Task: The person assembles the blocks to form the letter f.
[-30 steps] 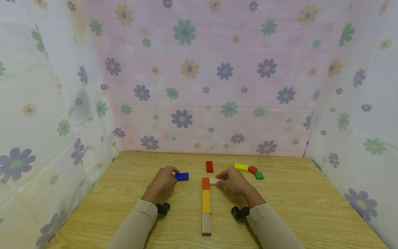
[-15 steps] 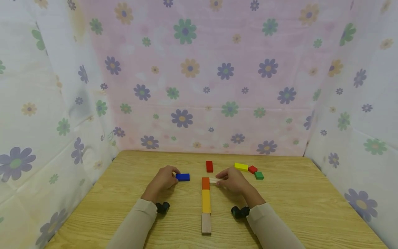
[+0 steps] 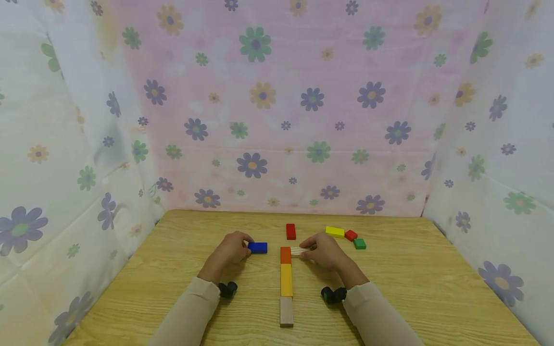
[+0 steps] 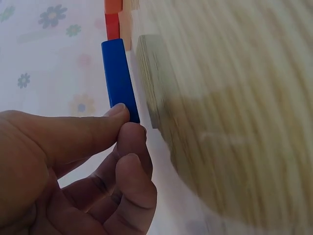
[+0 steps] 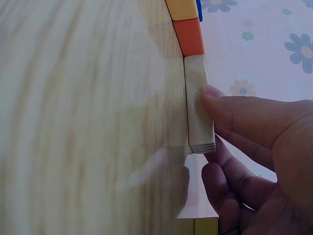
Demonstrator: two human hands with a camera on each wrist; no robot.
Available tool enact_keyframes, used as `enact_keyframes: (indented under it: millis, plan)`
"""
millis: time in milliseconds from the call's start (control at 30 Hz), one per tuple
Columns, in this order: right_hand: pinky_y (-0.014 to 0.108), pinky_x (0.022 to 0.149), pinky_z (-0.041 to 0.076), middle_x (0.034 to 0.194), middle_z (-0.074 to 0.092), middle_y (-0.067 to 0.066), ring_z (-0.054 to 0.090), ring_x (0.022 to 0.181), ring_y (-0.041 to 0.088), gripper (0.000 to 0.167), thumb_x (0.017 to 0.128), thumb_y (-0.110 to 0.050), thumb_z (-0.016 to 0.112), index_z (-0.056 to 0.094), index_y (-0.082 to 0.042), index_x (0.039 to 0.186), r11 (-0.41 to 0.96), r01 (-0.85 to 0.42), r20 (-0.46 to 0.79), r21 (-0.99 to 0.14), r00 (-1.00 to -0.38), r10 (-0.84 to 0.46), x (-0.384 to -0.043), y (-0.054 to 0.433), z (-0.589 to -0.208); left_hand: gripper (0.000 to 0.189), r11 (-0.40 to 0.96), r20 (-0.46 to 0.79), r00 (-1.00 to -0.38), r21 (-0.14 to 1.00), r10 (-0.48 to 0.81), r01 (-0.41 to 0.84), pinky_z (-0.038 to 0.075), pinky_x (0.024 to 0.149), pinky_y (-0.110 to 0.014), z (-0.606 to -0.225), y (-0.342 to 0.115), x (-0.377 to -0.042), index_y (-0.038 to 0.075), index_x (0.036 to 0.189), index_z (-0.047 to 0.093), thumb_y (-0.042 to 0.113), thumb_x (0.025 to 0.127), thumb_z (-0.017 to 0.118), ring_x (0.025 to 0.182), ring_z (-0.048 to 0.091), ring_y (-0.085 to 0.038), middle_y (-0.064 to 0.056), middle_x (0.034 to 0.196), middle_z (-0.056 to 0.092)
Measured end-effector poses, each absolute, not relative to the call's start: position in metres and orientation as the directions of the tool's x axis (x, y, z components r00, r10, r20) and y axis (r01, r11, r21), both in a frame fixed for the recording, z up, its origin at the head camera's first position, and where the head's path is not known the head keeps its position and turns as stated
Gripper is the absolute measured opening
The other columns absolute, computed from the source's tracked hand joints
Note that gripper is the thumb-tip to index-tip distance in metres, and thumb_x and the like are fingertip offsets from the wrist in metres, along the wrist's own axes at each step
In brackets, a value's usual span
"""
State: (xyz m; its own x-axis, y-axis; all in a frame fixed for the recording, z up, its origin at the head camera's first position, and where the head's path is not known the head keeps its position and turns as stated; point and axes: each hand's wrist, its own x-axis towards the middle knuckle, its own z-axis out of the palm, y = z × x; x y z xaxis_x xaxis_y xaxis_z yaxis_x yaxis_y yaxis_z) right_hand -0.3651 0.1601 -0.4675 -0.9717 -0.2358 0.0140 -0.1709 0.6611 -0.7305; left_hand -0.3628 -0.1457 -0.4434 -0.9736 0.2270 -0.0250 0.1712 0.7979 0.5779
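Between thumb and fingertips, my left hand (image 3: pixel 231 247) pinches the end of a blue rectangular block (image 3: pixel 258 248). In the left wrist view the blue block (image 4: pixel 117 78) points away from the hand, its dark reflection on the tabletop beside it. My right hand (image 3: pixel 324 250) pinches a pale wooden block (image 3: pixel 296 251) lying crosswise at the right side of an orange block (image 3: pixel 285 255). The right wrist view shows this pale block (image 5: pixel 197 98) end-on against the orange block (image 5: pixel 189 38). A yellow-orange block (image 3: pixel 286 280) and a plain wood block (image 3: pixel 286 311) continue the row toward me.
Behind the row lies a red block (image 3: pixel 291 231). Farther right on the wood-grain table (image 3: pixel 411 278) are a yellow block (image 3: pixel 335 232), a small red block (image 3: pixel 351 235) and a green block (image 3: pixel 359 243). Flowered cloth (image 3: pixel 277 144) surrounds the table at back and sides.
My left hand has shifted slightly to the right with the blue block, bringing it nearer the row. The right hand and the pale block stay in place.
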Motion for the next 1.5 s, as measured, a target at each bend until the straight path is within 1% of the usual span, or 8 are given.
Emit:
enact_keyframes:
  millis: [233, 467, 633, 700, 867, 1100, 1367, 1500]
  plan:
    - [0.038, 0.088, 0.058, 0.106, 0.074, -0.004, 0.066, 0.094, 0.014, 0.023, 0.090, -0.020, 0.083, 0.081, -0.020, 0.112, 0.662, -0.176, 0.018, -0.728, -0.971, -0.239, -0.365, 0.159, -0.466, 0.026, 0.813, -0.026, -0.968, 0.550, 0.248, 0.193, 0.056, 0.086, -0.045, -0.441, -0.137, -0.361, 0.009, 0.122, 0.075, 0.005, 0.096, 0.071, 0.094, 0.065, -0.022, -0.008, 0.103, 0.071]
    - [0.037, 0.087, 0.058, 0.107, 0.074, -0.002, 0.065, 0.093, 0.015, 0.024, 0.089, -0.018, 0.083, 0.081, -0.018, 0.113, 0.666, -0.172, 0.014, -0.725, -0.972, -0.237, -0.364, 0.160, -0.465, 0.026, 0.807, -0.035, -0.960, 0.551, 0.276, 0.212, 0.056, 0.084, -0.044, -0.438, -0.129, -0.361, 0.008, 0.122, 0.074, 0.005, 0.096, 0.071, 0.093, 0.064, -0.023, -0.009, 0.104, 0.070]
    - [0.041, 0.090, 0.057, 0.109, 0.075, -0.002, 0.065, 0.096, 0.016, 0.023, 0.089, -0.018, 0.083, 0.081, -0.017, 0.112, 0.671, -0.169, 0.009, -0.722, -0.972, -0.234, -0.363, 0.159, -0.464, 0.026, 0.804, -0.035, -0.957, 0.551, 0.289, 0.223, 0.056, 0.085, -0.044, -0.439, -0.124, -0.361, 0.008, 0.122, 0.075, 0.004, 0.096, 0.071, 0.093, 0.064, -0.022, -0.008, 0.104, 0.070]
    - [0.041, 0.092, 0.057, 0.109, 0.075, -0.002, 0.065, 0.097, 0.016, 0.023, 0.089, -0.019, 0.083, 0.081, -0.019, 0.112, 0.675, -0.157, 0.001, -0.721, -0.974, -0.226, -0.363, 0.159, -0.464, 0.025, 0.805, -0.028, -0.955, 0.546, 0.295, 0.232, 0.056, 0.085, -0.044, -0.439, -0.123, -0.362, 0.008, 0.121, 0.075, 0.004, 0.096, 0.071, 0.093, 0.064, -0.022, -0.008, 0.103, 0.070]
    - [0.041, 0.092, 0.057, 0.109, 0.074, -0.003, 0.065, 0.096, 0.016, 0.023, 0.089, -0.019, 0.083, 0.081, -0.019, 0.112, 0.680, -0.160, -0.001, -0.715, -0.973, -0.230, -0.364, 0.158, -0.466, 0.024, 0.802, -0.023, -0.953, 0.546, 0.302, 0.241, 0.056, 0.085, -0.044, -0.441, -0.120, -0.360, 0.009, 0.119, 0.076, 0.004, 0.095, 0.072, 0.092, 0.063, -0.022, -0.008, 0.102, 0.070]
    - [0.042, 0.092, 0.057, 0.110, 0.074, -0.002, 0.065, 0.097, 0.016, 0.022, 0.089, -0.019, 0.083, 0.081, -0.018, 0.111, 0.678, -0.163, -0.001, -0.716, -0.972, -0.233, -0.363, 0.158, -0.466, 0.024, 0.794, -0.022, -0.951, 0.556, 0.309, 0.245, 0.056, 0.083, -0.043, -0.441, -0.118, -0.357, 0.008, 0.117, 0.076, 0.004, 0.094, 0.073, 0.088, 0.062, -0.021, -0.008, 0.098, 0.069]
    - [0.041, 0.092, 0.057, 0.109, 0.074, -0.002, 0.064, 0.096, 0.017, 0.022, 0.089, -0.020, 0.083, 0.082, -0.020, 0.111, 0.690, -0.142, -0.017, -0.710, -0.975, -0.219, -0.362, 0.157, -0.464, 0.024, 0.784, -0.019, -0.946, 0.565, 0.324, 0.257, 0.056, 0.081, -0.042, -0.441, -0.117, -0.357, 0.008, 0.118, 0.076, 0.005, 0.095, 0.073, 0.086, 0.062, -0.021, -0.007, 0.097, 0.069]
    - [0.041, 0.092, 0.057, 0.109, 0.074, -0.003, 0.065, 0.096, 0.016, 0.022, 0.089, -0.020, 0.083, 0.082, -0.021, 0.111, 0.693, -0.145, -0.016, -0.706, -0.975, -0.220, -0.362, 0.158, -0.465, 0.023, 0.777, -0.018, -0.943, 0.572, 0.332, 0.263, 0.056, 0.078, -0.041, -0.441, -0.117, -0.357, 0.008, 0.118, 0.076, 0.004, 0.095, 0.073, 0.084, 0.062, -0.020, -0.007, 0.096, 0.068]
